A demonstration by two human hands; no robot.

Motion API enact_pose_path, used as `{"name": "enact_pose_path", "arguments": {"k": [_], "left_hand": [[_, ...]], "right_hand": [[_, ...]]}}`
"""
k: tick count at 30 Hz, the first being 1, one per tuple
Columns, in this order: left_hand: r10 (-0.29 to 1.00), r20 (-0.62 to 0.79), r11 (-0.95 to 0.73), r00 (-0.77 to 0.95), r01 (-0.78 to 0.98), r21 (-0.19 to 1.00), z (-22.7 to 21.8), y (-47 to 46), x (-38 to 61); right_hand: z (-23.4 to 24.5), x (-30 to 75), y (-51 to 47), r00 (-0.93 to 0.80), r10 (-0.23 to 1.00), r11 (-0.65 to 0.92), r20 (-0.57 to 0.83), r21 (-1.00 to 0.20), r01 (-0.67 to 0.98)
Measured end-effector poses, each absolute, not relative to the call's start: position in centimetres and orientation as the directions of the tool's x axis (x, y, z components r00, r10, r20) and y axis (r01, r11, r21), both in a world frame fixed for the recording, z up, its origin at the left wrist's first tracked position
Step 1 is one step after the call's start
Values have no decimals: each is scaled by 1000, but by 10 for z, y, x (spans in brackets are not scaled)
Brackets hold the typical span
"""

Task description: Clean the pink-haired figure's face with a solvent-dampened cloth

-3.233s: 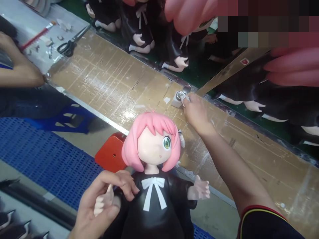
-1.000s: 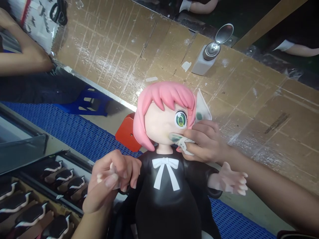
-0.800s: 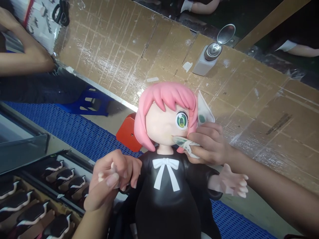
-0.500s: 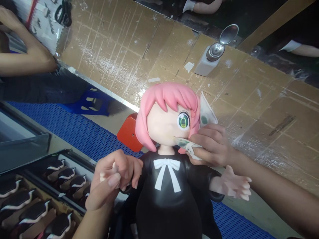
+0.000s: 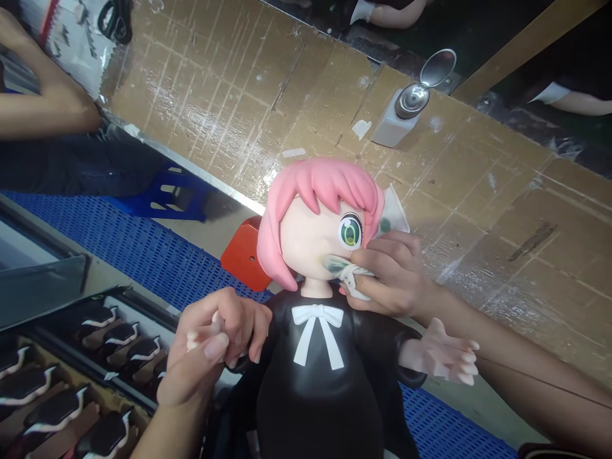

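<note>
A large doll figure (image 5: pixel 320 395) with pink hair (image 5: pixel 325 182), a black dress and a white bow lies face up before me. One green eye shows on its face; the other side of the face is bare. My left hand (image 5: pixel 217 344) is closed around the doll's small pale hand (image 5: pixel 210 331). In my right hand (image 5: pixel 394 274) is a bunched white cloth (image 5: pixel 356 277) with green stains, its tip pressed on the doll's lower face. A faint yellowish smudge shows beside the tip. The doll's other hand (image 5: pixel 442 357) sticks out, fingers spread, below my right forearm.
A pump bottle (image 5: pixel 396 121) with its metal lid raised stands on the cardboard-covered table (image 5: pixel 229 95). At left are a co-worker's arm (image 5: pixel 48 102), black scissors (image 5: pixel 115 22), a red stool (image 5: pixel 246 255) and trays of black-and-white parts (image 5: pixel 52 408).
My right hand has moved left and slightly down, carrying the cloth's tip across the doll's lower face. My left hand keeps its hold on the doll's hand. The view has shifted slightly.
</note>
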State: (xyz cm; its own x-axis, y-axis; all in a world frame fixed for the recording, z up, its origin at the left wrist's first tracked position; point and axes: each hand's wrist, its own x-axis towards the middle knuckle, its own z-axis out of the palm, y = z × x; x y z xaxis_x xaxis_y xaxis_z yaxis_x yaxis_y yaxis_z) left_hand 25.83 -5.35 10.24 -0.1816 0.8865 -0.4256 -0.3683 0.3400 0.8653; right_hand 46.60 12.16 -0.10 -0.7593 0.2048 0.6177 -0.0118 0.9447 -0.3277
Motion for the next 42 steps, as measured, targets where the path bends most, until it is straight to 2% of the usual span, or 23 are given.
{"name": "enact_pose_path", "arguments": {"k": [4,9,16,29,33,42], "left_hand": [[891,-425,343,-161,-373,862,102,-54,257],[885,-429,338,-182,-386,859,101,-54,256],[889,-415,318,-194,-390,864,99,-56,256],[895,-405,309,-187,-394,866,97,-55,254],[888,-419,322,-188,-396,860,97,-53,254],[890,-396,294,-226,-379,877,102,-50,258]], "right_hand": [[-1,467,122,-759,177,941,627,-333,-55],[-3,466,120,-750,229,936,620,-351,-4],[-4,464,118,-708,242,931,663,-365,-24],[1,465,117,-743,253,920,620,-392,-13],[1,464,115,-730,244,924,638,-381,-23],[14,437,112,-761,269,942,591,-326,79]]}}
